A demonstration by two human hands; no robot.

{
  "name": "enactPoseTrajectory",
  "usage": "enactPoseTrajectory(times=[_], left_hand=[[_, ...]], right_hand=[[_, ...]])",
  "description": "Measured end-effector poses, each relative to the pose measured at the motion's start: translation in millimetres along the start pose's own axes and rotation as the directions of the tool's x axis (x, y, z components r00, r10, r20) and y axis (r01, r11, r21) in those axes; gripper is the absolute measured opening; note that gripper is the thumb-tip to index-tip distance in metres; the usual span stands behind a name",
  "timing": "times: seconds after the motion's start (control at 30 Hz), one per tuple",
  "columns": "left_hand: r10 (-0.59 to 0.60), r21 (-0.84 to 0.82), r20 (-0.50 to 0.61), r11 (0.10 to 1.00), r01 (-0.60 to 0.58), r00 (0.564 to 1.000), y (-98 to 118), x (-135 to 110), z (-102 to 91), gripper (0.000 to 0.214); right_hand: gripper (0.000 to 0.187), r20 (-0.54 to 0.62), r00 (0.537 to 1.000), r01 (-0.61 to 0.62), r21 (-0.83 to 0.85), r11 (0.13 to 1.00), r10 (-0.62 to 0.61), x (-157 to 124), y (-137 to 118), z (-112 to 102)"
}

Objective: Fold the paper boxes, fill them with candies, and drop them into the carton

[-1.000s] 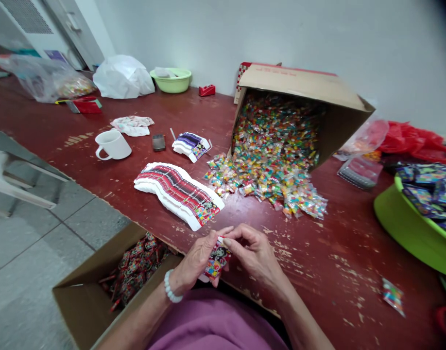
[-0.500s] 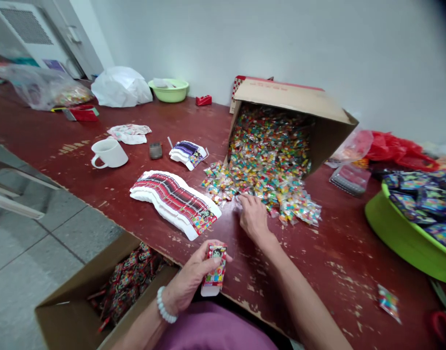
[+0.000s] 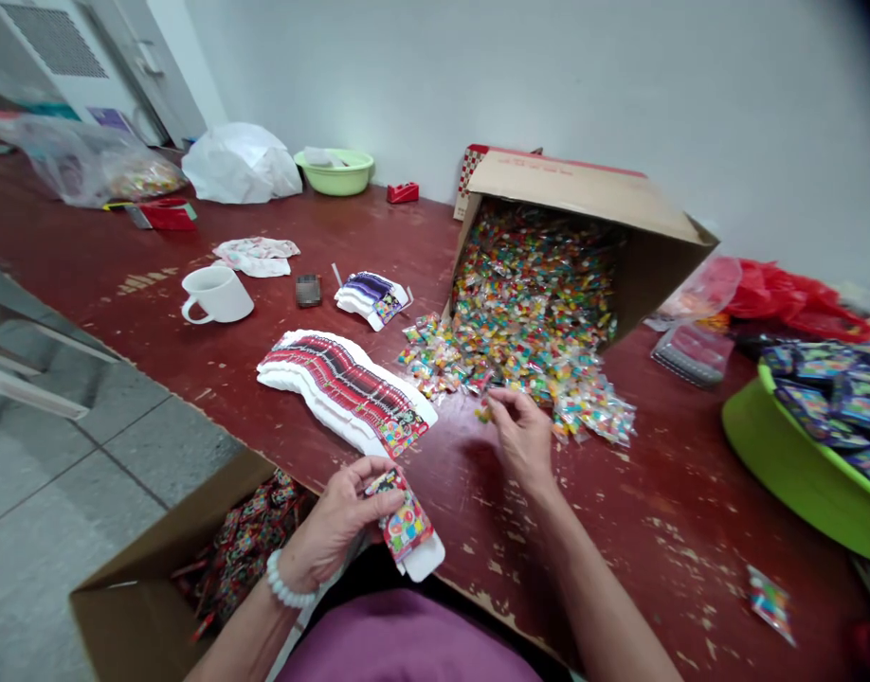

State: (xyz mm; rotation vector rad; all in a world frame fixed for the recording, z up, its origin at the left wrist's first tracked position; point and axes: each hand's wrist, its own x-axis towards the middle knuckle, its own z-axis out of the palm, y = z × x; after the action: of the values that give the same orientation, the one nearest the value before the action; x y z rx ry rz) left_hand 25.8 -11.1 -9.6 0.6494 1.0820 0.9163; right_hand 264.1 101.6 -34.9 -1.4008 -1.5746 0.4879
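My left hand (image 3: pixel 353 516) grips a small red printed candy box (image 3: pixel 408 524) near the table's front edge; its white end flap sticks out toward the lower right. My right hand (image 3: pixel 524 438) pinches a small clear candy packet (image 3: pixel 483 413) with yellow and green sweets, just in front of the spilled pile. Behind it, a tipped cardboard carton (image 3: pixel 584 175) pours many candy packets (image 3: pixel 527 313) onto the table. A fanned row of flat red boxes (image 3: pixel 342 388) lies left of my right hand, beyond my left one.
A carton (image 3: pixel 112 606) of filled red boxes stands below the table's left edge. On the table are a white mug (image 3: pixel 218 295), flat purple boxes (image 3: pixel 372 297), a green basin (image 3: pixel 769 483) of dark packs and a loose packet (image 3: pixel 770 604).
My right hand has drawn back from the pile with a packet between its fingers. My left hand has shifted left and turned the box so its flap end points to the right.
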Motion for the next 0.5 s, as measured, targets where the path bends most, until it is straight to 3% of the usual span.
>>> enactPoseTrajectory(times=[0.07,0.13,0.2,0.27,0.37,0.5], left_hand=[[0.026,-0.001,-0.046,1.000,-0.026,0.999,1,3,2.0,0.036],[0.045,-0.029,-0.056,0.998,-0.047,0.997,2,4,6.9,0.036],[0.036,-0.088,-0.037,0.995,-0.040,0.999,1,4,13.9,0.039],[-0.002,-0.150,-0.012,0.989,0.001,1.000,-2,2,21.8,0.045],[-0.075,-0.230,0.018,0.970,0.077,0.997,-9,-2,33.0,0.054],[-0.112,-0.332,0.124,0.932,0.148,0.986,-24,-8,45.2,0.051]], right_hand=[[0.029,-0.015,0.992,-0.119,0.163,0.979,0.123,-24,-14,-9],[0.027,0.065,0.925,-0.354,0.510,0.784,0.375,-47,-29,-15],[0.028,0.160,0.855,-0.462,0.667,0.584,0.494,-65,-43,-17],[0.026,0.183,0.831,-0.486,0.698,0.525,0.526,-76,-53,-17],[0.024,0.127,0.846,-0.460,0.665,0.589,0.517,-83,-58,-17],[0.017,-0.020,0.924,-0.321,0.499,0.805,0.381,-87,-55,-20]])
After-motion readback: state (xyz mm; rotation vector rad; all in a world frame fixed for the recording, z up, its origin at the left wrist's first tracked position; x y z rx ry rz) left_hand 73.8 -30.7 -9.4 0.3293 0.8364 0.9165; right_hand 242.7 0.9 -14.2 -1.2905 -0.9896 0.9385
